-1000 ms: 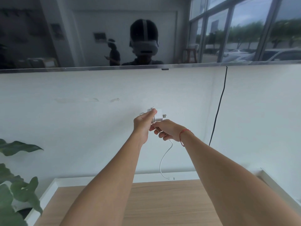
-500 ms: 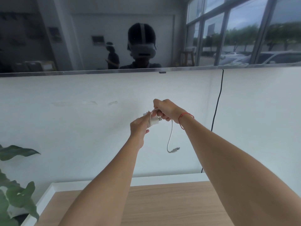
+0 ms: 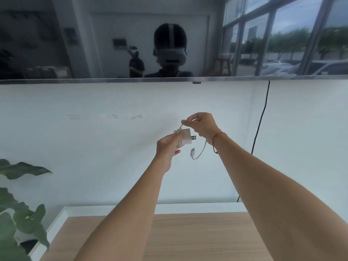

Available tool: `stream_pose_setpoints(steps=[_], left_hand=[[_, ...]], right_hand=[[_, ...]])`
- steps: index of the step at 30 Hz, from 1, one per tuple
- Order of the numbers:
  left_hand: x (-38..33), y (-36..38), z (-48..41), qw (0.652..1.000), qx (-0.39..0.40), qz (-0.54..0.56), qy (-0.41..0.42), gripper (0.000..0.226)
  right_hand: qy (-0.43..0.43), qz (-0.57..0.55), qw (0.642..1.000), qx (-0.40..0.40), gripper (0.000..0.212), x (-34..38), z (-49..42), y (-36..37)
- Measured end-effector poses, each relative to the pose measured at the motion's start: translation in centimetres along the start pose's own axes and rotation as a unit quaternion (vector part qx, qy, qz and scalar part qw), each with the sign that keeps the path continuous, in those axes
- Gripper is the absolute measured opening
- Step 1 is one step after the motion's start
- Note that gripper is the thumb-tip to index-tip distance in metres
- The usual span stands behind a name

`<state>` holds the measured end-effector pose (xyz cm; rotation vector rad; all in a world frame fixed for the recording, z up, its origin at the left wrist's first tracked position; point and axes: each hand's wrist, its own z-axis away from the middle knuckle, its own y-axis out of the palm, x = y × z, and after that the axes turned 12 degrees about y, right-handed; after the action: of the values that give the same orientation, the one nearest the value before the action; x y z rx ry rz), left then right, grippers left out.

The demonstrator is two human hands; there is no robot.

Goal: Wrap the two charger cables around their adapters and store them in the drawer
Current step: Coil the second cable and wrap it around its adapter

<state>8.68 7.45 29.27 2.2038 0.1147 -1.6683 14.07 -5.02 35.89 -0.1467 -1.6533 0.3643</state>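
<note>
A white charger adapter (image 3: pixel 186 138) with two metal prongs pointing right is held up in front of the white wall. My left hand (image 3: pixel 167 147) grips its left end, where several turns of white cable lie wound round it. My right hand (image 3: pixel 202 126) pinches the white cable (image 3: pixel 201 152) just above the adapter. The short free end loops down below my right wrist and ends in a small plug. The second charger and the drawer are out of view.
A wooden tabletop (image 3: pixel 188 236) with a white rim lies below my arms. A leafy green plant (image 3: pixel 17 213) stands at the left. A black cord (image 3: pixel 260 121) hangs down the wall at the right. A dark reflective screen (image 3: pixel 113 38) spans the top.
My right hand has carried the cable up and over the adapter, adding a turn. The dangling free end has grown much shorter. Both hands sit slightly higher in view.
</note>
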Motion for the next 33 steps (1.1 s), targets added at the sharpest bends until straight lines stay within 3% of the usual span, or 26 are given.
stream_pose_setpoints(steps=[8,13,18,24,29,33], left_hand=[[-0.8,0.2,0.1,1.000,0.004,0.008,0.008,0.015],[-1.4,0.5,-0.1,0.999,0.001,0.028,0.015,0.015],[-2.3,1.4,-0.3,0.999,0.000,0.038,0.023,0.016],[-2.7,1.8,-0.5,0.998,-0.021,0.045,0.041,0.018],[-2.2,1.1,-0.3,0.997,-0.046,0.033,0.045,0.009],[-1.7,0.8,0.0,0.997,-0.056,0.010,0.044,0.010]], right_hand=[[0.098,-0.105,0.989,0.024,0.029,-2.6,0.4,0.0],[0.142,-0.144,0.979,0.033,0.020,-3.8,0.3,0.1],[0.144,-0.078,0.986,0.034,0.027,-4.1,0.6,1.6],[0.155,-0.016,0.981,0.117,0.042,-4.3,0.9,3.5],[0.148,0.078,0.971,0.172,0.037,-3.6,1.0,3.7],[0.127,0.117,0.958,0.229,0.023,-3.2,1.6,4.2]])
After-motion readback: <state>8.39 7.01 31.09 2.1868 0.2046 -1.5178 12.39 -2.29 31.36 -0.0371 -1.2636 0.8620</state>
